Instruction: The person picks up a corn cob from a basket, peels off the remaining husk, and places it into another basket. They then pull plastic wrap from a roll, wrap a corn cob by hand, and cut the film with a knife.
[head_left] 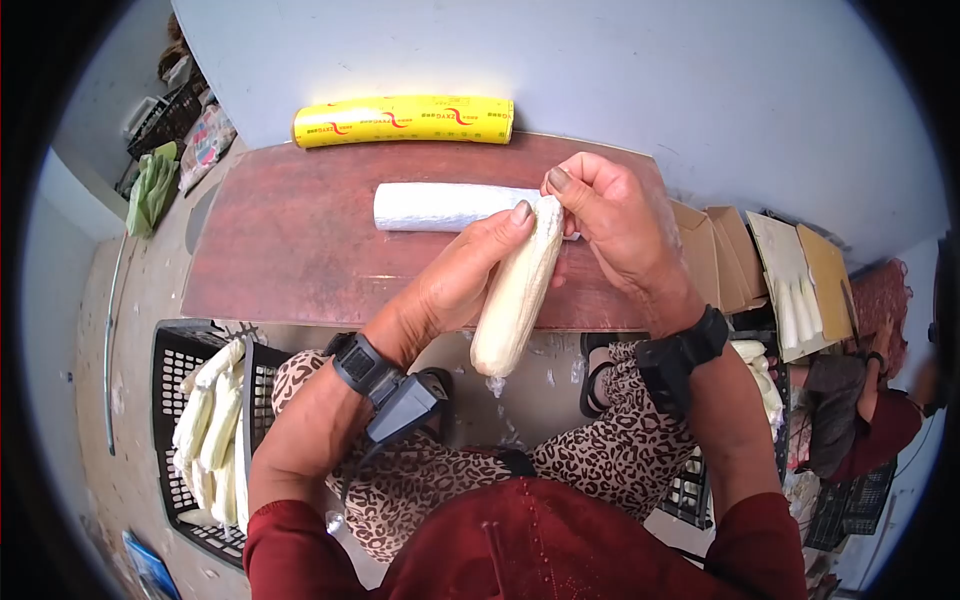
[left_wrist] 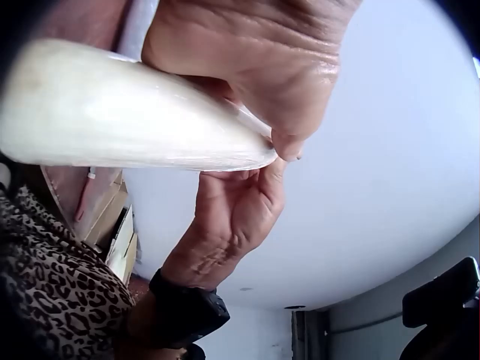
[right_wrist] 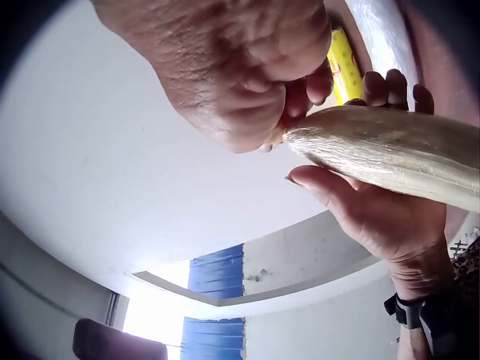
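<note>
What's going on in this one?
A person grips a long pale vegetable in the left hand, while the right hand pinches its upper tip. A white roll lies on the table, with a yellow roll farther back. More vegetables lie in a black basket on the person's left.

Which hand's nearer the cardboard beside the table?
Right. The right hand is just left of the cardboard; the left hand is farther left.

Head view: left hand [head_left: 458, 274] fingers hidden behind pale vegetable [head_left: 517, 295]; white roll [head_left: 435, 208] partly covered; small print on yellow roll [head_left: 405, 121] illegible.
</note>
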